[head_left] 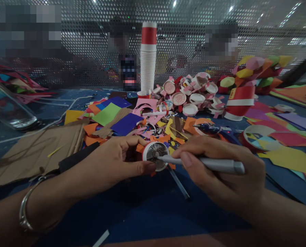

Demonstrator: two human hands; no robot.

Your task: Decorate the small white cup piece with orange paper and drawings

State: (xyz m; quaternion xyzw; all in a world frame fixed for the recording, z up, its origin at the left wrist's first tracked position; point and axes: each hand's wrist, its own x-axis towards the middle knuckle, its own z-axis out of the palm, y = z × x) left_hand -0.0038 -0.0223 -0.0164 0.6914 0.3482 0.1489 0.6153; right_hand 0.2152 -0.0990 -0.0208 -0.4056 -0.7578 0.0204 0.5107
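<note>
My left hand [119,161] pinches a cut paper cup bottom [153,151] between thumb and fingers. Its round face is turned towards me, with grey-black strokes over it and a white-and-red rim. In my right hand [220,171] is a grey marker [217,164], held like a pen, its tip touching the middle of that face. Orange paper scraps [160,139] lie just behind the cup piece. A narrow clear strip [178,183] lies on the table below it, between my hands.
A tall stack of paper cups [148,68] stands at the back, left of a heap of cut cup bottoms [189,92]. Cardboard [34,147] and a clear glass [14,106] are on the left. A tape roll [256,137] and coloured paper [294,161] lie right.
</note>
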